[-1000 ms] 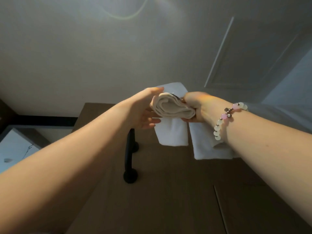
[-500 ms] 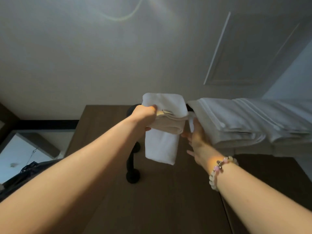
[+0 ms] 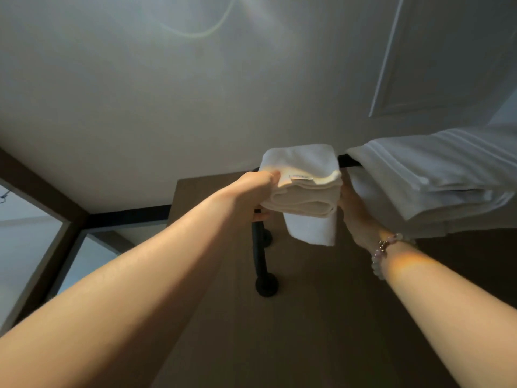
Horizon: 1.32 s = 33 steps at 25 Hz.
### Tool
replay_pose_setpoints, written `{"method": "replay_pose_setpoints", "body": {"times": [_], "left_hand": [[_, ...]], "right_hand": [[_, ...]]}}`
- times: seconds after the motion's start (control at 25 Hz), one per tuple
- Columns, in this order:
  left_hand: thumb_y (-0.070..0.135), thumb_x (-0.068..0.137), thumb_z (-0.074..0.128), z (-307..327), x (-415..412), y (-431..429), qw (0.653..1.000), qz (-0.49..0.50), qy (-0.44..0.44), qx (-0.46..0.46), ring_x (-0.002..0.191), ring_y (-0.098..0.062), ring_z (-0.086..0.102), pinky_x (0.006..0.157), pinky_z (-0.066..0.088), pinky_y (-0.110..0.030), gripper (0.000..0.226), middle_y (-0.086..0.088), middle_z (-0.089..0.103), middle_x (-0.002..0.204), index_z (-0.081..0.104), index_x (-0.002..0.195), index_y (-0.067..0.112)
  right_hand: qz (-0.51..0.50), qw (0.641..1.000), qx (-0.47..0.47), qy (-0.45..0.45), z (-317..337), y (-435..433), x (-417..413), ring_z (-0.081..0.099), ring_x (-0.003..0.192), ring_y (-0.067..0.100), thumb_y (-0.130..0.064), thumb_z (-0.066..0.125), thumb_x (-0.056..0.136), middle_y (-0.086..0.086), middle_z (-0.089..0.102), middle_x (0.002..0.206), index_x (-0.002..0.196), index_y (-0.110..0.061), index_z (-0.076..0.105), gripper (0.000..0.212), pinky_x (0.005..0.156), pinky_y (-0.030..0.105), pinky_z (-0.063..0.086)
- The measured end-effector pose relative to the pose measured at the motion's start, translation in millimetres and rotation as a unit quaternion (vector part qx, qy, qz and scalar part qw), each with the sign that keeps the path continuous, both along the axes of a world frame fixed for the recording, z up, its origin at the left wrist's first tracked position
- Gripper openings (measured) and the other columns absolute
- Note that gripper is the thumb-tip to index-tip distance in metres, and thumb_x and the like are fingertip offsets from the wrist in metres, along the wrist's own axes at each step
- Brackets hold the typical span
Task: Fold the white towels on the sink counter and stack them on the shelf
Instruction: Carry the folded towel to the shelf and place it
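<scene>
Pinches the folded towel (image 3: 305, 191) at centre frame with the left hand (image 3: 249, 193), thumb above, fingers (image 3: 261, 217) curled below. Holds the right hand (image 3: 356, 219) just right of it; fingers hidden, cannot tell.

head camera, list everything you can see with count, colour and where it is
folded towel: 1, white, at the left end of the shelf frame, in the left hand
hanging towel: 1, white, directly under the folded towel
towel stack: several folded, exact count unclear, white, right side of the shelf frame
shelf frame: 1, black pipe, fixed to the wood panel
wood panel: 1, brown, behind the shelf frame
ceiling hatch: 1, pale grey, upper right
bracelet: 1, pale beads, right wrist
left hand: 1, fingers gripping the folded towel's left edge
right hand: 1, at the folded towel's right side, fingers hidden
</scene>
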<state>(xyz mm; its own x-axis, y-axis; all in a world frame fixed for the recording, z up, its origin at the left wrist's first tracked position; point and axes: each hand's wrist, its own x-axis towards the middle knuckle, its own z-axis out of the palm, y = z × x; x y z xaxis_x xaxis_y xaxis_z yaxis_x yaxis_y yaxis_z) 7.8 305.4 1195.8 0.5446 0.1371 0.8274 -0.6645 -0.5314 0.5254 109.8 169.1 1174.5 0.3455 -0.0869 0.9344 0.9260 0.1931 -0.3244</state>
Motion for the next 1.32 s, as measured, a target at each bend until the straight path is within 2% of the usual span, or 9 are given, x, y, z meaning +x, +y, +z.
{"method": "replay_pose_setpoints", "body": {"times": [0.12,0.24,0.36,0.56,0.64,0.76,0.92,1.08,1.32], "left_hand": [[0.033,0.098,0.039,0.8,-8.9,1.6,1.000,-0.005,0.000,0.012,0.057,-0.015,0.046,0.059,0.038,-0.026,0.024,-0.002,0.050,0.069,0.051,0.085,0.017],[0.028,0.098,0.036,0.4,-15.3,6.7,1.000,-0.016,0.007,0.011,0.043,-0.011,0.042,0.050,0.030,-0.023,0.029,0.003,0.047,0.051,0.044,0.072,0.019],[0.017,0.095,0.033,2.6,-18.9,12.3,0.999,-0.050,0.011,0.012,0.029,-0.008,0.040,0.042,0.030,-0.016,0.027,0.005,0.043,0.037,0.041,0.069,0.017],[0.015,0.094,0.033,6.9,-19.7,17.3,0.997,-0.071,0.004,0.007,0.026,-0.008,0.040,0.039,0.031,-0.014,0.026,0.004,0.043,0.036,0.041,0.069,0.015],[0.025,0.096,0.037,4.5,-15.4,19.7,0.997,-0.067,0.013,0.023,0.035,-0.006,0.047,0.047,0.034,-0.020,0.025,0.005,0.050,0.048,0.046,0.075,0.016],[0.053,0.084,0.054,1.3,-4.2,27.0,0.994,-0.080,0.061,0.036,0.091,-0.007,0.058,0.078,0.039,-0.026,0.045,0.003,0.062,0.093,0.056,0.110,0.017],[0.049,0.069,0.070,-12.1,14.1,33.1,0.987,-0.104,0.107,0.063,0.117,-0.010,0.048,0.098,0.031,-0.028,0.058,-0.001,0.069,0.104,0.058,0.118,0.022],[0.041,0.073,0.070,-14.6,20.3,26.5,0.989,-0.084,0.096,0.080,0.124,-0.025,0.044,0.113,0.023,-0.040,0.046,-0.001,0.070,0.108,0.060,0.112,0.019],[0.049,0.076,0.065,-21.3,33.8,6.1,0.990,-0.097,0.014,0.102,0.110,-0.011,0.058,0.098,0.042,-0.030,0.053,0.003,0.064,0.117,0.060,0.119,0.019]], "right_hand": [[0.013,1.000,0.018,-0.018,7.4,-1.9,9.0,0.049,0.104,-0.003,-0.031,0.023,0.104,-0.010,0.044,0.116,0.142,-0.025,0.032,0.039,0.077,0.001,0.035],[0.015,1.000,0.000,-0.010,8.4,-0.9,28.3,0.037,0.132,0.010,-0.021,0.036,0.102,-0.003,0.045,0.138,0.133,-0.034,0.039,0.034,0.103,0.015,0.031],[0.021,1.000,0.006,-0.013,6.1,3.4,39.9,0.029,0.134,0.013,-0.017,0.048,0.098,0.000,0.035,0.148,0.149,-0.023,0.017,0.060,0.101,0.018,0.032],[0.125,0.989,0.057,0.058,1.4,11.3,49.6,0.052,0.115,0.019,-0.027,0.039,0.102,-0.026,0.068,0.066,0.095,-0.052,0.050,0.028,0.109,0.048,0.033],[0.134,0.988,0.053,0.053,-5.6,10.2,43.3,0.053,0.114,0.020,-0.027,0.044,0.101,-0.023,0.069,0.068,0.115,-0.047,0.045,0.025,0.100,0.047,0.043],[0.178,0.982,0.019,0.056,-11.7,2.6,33.0,0.059,0.102,0.024,-0.028,0.060,0.091,-0.002,0.060,0.117,0.146,-0.043,0.015,0.072,0.076,0.042,0.052],[0.313,0.937,-0.083,0.132,-9.1,-6.6,1.9,0.060,0.109,0.029,-0.088,0.024,0.070,0.011,0.065,0.121,0.123,-0.018,0.062,0.095,0.087,0.040,0.049],[0.281,0.943,-0.071,0.163,15.9,-9.5,-32.6,0.066,0.101,0.035,-0.080,0.067,0.047,0.015,0.068,0.111,0.120,-0.016,0.063,0.097,0.092,0.046,0.050],[0.144,0.964,-0.083,0.208,13.3,-25.9,-45.9,0.063,0.095,0.032,-0.013,0.060,0.088,0.017,0.066,0.096,0.090,-0.002,0.057,0.012,0.097,0.044,0.047]]}}
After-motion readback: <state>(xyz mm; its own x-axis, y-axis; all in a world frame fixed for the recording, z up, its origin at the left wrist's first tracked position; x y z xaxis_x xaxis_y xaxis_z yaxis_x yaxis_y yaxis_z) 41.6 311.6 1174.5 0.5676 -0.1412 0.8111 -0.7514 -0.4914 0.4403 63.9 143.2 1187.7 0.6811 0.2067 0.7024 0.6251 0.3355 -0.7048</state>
